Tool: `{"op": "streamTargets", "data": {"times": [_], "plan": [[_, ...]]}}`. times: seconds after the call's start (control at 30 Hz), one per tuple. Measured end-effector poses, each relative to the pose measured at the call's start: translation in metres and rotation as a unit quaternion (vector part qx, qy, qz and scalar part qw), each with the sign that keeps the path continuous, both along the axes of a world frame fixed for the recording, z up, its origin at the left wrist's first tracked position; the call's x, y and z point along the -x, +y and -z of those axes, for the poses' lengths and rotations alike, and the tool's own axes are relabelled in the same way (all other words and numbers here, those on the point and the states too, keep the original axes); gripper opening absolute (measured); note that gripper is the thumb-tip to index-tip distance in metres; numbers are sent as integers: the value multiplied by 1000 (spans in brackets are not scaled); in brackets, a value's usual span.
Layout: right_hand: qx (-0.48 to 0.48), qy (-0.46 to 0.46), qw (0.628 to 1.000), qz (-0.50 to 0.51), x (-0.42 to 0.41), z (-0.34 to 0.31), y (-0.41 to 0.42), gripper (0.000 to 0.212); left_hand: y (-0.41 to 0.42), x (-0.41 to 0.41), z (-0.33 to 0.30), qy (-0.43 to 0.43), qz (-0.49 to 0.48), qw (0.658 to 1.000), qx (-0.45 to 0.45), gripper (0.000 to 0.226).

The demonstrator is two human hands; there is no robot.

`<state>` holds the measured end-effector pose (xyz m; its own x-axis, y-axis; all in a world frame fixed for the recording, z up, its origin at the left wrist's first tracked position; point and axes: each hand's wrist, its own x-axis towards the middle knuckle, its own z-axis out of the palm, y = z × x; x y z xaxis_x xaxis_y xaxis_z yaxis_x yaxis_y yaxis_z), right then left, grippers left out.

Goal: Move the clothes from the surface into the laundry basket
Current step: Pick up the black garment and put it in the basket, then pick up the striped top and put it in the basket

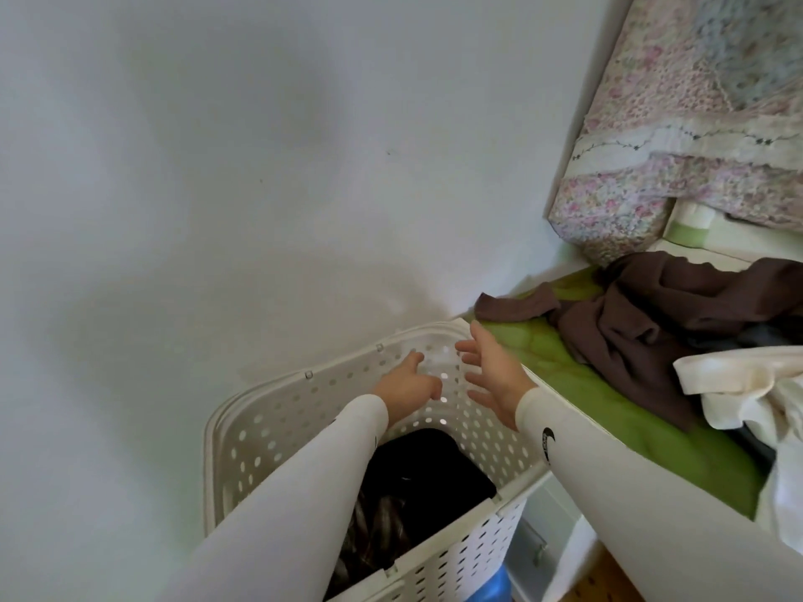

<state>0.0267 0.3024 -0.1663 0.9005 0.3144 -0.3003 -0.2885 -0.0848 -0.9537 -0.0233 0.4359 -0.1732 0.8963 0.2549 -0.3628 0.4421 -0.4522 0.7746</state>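
A white perforated laundry basket (278,410) stands against the wall at the bottom centre. Inside lie a black garment (430,471) and a striped dark piece (373,536). My left hand (408,384) hovers over the basket's far side, palm down, holding nothing. My right hand (491,375) is beside it above the basket's right corner, fingers spread and empty. To the right, on the green bed cover (586,384), lie a brown garment (652,315) and a cream garment (747,384), with dark cloth partly hidden under them.
A floral quilt (695,123) hangs over the bed's far end at the upper right. A white wall fills the left and top. Below the bed's edge are a white drawer front (552,536), a blue object (491,588) and wooden floor (604,584).
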Motion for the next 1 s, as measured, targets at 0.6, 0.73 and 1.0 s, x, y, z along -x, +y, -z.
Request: {"op": "streamTargets", "data": {"times": [0.6,0.73,1.0], "plan": [[140,-208,942,223,30,-82,-264,42,-167,-10,-109,-212,196,930,-226,52],[186,-187,924,275,42,-80,-340,59,-214,-18,-109,-220,244,910,-255,60],[254,-162,902,310,78,-75,-445,73,-308,-17,-110,-217,312,884,-271,65]]}}
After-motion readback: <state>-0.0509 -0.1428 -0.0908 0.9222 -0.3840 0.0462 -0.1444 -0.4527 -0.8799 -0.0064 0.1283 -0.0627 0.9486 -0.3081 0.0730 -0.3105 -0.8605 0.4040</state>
